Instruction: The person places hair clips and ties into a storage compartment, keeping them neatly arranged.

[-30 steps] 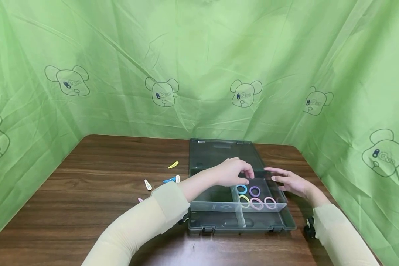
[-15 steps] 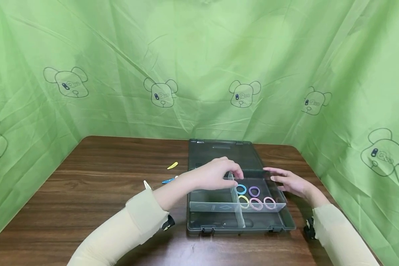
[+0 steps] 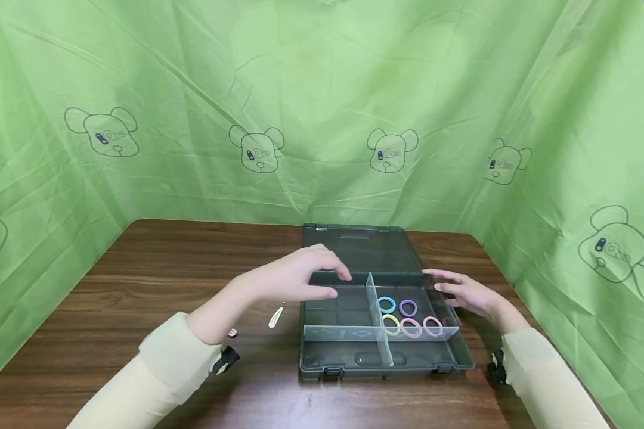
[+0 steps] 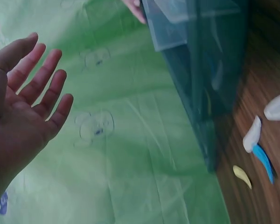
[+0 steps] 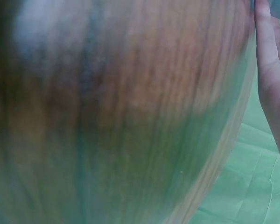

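A dark see-through plastic organizer box (image 3: 343, 358) lies with its lid (image 3: 362, 250) swung back. In its right compartment are several small hair ties: blue (image 3: 380, 305), purple (image 3: 401, 311), yellow, and pink ones. My left hand (image 3: 287, 279) hovers over the box's left side, thumb and fingers apart, and the left wrist view shows nothing in it. Fingers extended, my right hand (image 3: 471, 295) rests against the box's right wall. On the table left of the box lie snap hair clips: white (image 4: 253, 134), blue (image 4: 265, 163), yellow (image 4: 241, 176). In the head view my left arm covers some of them.
Clear dividers (image 3: 335, 333) split the box into compartments. A whitish clip (image 3: 275, 317) lies left of the box, and a small pink-and-white piece (image 3: 232, 333) sits by the left sleeve. Green cloth (image 3: 322, 119) hangs around the wooden table (image 3: 193, 256).
My left hand has drawn back leftward from above the hair ties to the box's left side. The right hand has stayed at the box's right wall, and the hair ties lie as before.
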The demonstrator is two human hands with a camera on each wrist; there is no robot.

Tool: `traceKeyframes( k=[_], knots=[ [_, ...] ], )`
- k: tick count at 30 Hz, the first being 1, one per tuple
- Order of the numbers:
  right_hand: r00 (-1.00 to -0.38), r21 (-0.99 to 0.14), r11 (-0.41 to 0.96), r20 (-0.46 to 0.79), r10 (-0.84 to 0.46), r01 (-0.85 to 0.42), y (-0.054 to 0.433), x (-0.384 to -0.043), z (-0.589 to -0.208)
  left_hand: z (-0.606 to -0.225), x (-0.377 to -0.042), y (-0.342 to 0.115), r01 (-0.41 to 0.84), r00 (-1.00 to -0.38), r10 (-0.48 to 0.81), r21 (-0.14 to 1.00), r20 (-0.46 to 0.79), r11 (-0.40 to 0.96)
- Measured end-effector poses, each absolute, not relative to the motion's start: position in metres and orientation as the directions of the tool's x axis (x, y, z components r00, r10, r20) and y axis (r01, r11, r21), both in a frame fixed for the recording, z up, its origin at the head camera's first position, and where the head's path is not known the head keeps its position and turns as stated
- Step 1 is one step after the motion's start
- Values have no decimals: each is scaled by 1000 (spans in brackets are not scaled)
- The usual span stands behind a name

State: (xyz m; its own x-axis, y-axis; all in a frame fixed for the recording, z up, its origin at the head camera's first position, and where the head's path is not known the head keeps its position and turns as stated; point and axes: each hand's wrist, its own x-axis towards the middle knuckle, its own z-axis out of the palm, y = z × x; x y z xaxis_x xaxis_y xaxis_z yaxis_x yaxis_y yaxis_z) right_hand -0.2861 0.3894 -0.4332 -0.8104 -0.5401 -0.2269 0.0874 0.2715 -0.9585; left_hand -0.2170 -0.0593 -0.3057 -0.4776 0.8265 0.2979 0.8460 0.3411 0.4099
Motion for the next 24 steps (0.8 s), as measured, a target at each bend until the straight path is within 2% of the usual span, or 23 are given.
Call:
traceKeyframes(
  k=[11, 19, 24],
  knots=[
    [-810, -956, 283, -222, -543, 72, 390, -287, -435, -316, -217, -119, 805, -546, 769, 461, 333, 373],
    [-820, -956, 283, -224, -527, 79, 387, -284, -434, -331, -218, -162, 709, -673, 690, 500, 268, 497],
    [-836, -952, 300, -208, -508, 54, 386, -284, -433, -345, -220, -183, 694, -699, 669, 469, 253, 547]
  ],
)
